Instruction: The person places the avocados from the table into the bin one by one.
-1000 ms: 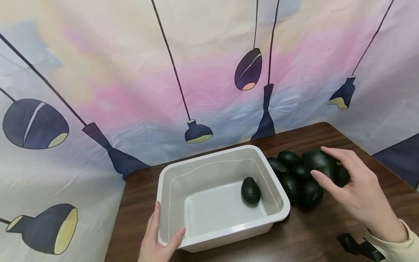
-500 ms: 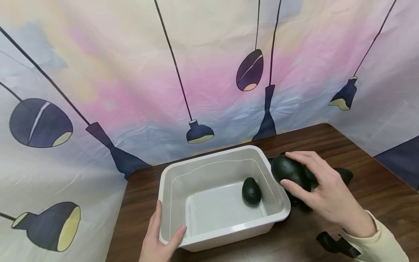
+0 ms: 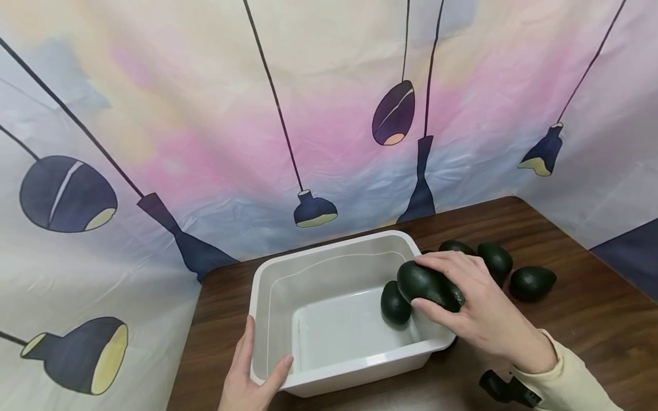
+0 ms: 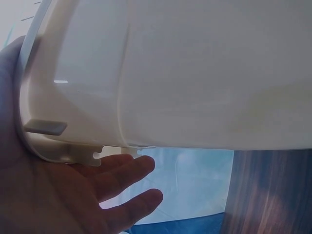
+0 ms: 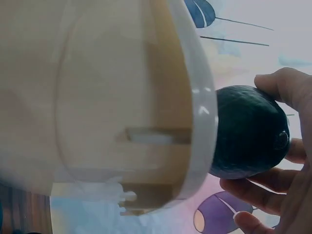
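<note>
In the head view my right hand [image 3: 480,299] holds a dark green avocado [image 3: 426,284] between thumb and fingers, over the right rim of a white plastic tub [image 3: 329,379]. The right wrist view shows that avocado [image 5: 251,131] beyond the tub's rim, its stem end facing the palm. Another avocado [image 3: 396,302] lies inside the tub, toward its right side. My left hand [image 3: 252,365] holds the tub's near left corner, thumb over the front rim. In the left wrist view, the left hand's fingers [image 4: 129,175] reach along the outside of the tub wall [image 4: 195,73].
Several more avocados lie on the brown wooden table [image 3: 581,342] right of the tub, partly hidden by the right hand; one avocado [image 3: 533,283] sits apart. Behind the table hangs a cloth [image 3: 216,114] printed with lamps. A black strap device [image 3: 506,388] is on the right wrist.
My right hand has carried its avocado leftward from above the pile to over the tub's right rim, uncovering avocados on the table. The left hand stays at the corner.
</note>
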